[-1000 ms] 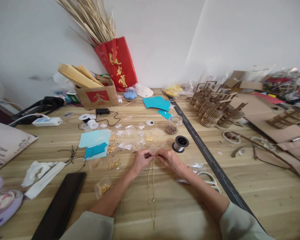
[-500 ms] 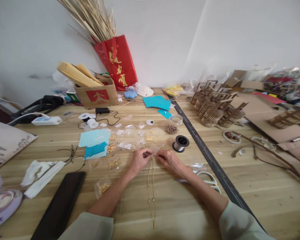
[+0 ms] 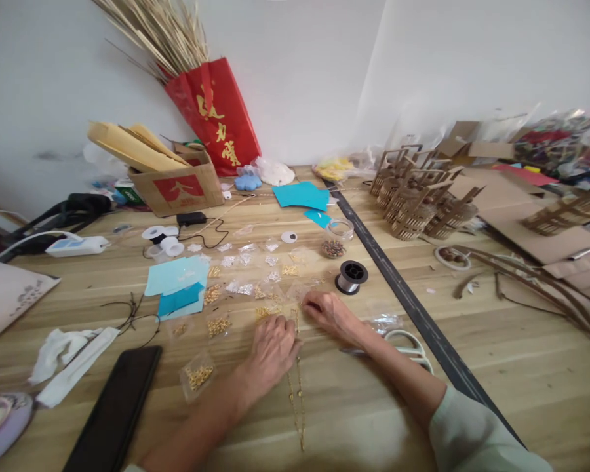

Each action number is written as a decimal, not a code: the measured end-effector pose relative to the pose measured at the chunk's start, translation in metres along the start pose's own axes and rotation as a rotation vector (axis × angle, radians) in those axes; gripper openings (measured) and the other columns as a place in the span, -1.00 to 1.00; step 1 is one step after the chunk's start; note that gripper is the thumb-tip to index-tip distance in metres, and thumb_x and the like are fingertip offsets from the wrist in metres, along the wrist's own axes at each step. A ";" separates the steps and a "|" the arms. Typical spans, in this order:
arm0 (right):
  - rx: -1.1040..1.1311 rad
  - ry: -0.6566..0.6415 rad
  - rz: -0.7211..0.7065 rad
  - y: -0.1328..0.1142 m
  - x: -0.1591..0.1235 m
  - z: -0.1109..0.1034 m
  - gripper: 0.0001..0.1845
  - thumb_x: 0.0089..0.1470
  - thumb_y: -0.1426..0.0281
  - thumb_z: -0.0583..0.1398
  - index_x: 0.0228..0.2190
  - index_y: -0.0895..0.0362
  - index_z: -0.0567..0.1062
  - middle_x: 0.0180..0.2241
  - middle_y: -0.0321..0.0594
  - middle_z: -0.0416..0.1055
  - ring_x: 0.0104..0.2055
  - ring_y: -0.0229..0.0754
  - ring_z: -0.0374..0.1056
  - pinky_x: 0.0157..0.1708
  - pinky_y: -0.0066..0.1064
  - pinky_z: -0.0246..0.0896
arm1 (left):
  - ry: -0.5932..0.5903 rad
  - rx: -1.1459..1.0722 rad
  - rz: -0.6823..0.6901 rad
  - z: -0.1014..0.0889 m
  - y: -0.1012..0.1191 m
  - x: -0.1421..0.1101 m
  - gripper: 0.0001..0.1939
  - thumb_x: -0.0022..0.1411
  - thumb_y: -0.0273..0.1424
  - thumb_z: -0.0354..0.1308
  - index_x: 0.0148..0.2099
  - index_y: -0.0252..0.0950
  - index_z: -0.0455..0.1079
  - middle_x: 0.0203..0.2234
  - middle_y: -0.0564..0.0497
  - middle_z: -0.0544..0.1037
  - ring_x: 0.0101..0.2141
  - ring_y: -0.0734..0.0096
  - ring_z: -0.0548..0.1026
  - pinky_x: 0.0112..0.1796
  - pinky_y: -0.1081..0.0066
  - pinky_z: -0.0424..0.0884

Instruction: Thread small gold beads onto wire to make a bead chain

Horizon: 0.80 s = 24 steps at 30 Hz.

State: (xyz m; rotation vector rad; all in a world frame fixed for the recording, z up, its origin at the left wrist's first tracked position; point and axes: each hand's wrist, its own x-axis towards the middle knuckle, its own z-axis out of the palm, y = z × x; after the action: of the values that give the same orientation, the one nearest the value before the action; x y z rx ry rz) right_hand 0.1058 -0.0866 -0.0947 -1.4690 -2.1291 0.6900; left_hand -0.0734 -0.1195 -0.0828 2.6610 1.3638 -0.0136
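A thin gold chain necklace (image 3: 299, 395) with small charms lies lengthwise on the table, its lower end towards me. My left hand (image 3: 274, 346) is over the chain's upper part, fingers curled down and hiding part of one strand. Whatever its fingertips hold is hidden. My right hand (image 3: 328, 312) rests just right of the chain's top end, thumb and fingers pinched together; I cannot make out what is between them. Right by those fingertips lies a clear plastic bag (image 3: 296, 292). Small gold findings (image 3: 266, 312) lie beyond my left hand.
Bags of gold beads (image 3: 219, 326) and silver pieces (image 3: 239, 288) spread over the table. A wire spool (image 3: 351, 278) and scissors (image 3: 407, 347) are on the right, the scissors partly under my forearm. A phone (image 3: 115, 406) lies left; small woven baskets (image 3: 413, 203) stand back right.
My left hand has moved away from the right hand, back towards me and slightly left, now covering part of the chain. My right hand stays nearly in place. The view has shifted slightly.
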 end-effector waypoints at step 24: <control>0.069 0.062 -0.116 0.004 -0.001 0.016 -0.83 0.11 0.56 0.08 -0.42 0.17 0.45 -0.45 -0.24 0.43 -0.40 -0.26 0.31 -0.37 -0.49 0.09 | -0.107 -0.549 -0.122 0.003 -0.001 -0.008 -0.86 0.06 -0.47 0.08 -0.48 -0.29 0.45 -0.57 0.04 0.52 -0.53 0.41 0.41 -0.44 0.47 0.20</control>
State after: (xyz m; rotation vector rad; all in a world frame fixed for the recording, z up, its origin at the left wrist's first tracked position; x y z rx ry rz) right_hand 0.0990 -0.0884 -0.1096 -1.3032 -2.1033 0.6606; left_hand -0.0793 -0.1259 -0.0857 2.0936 1.2698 0.1759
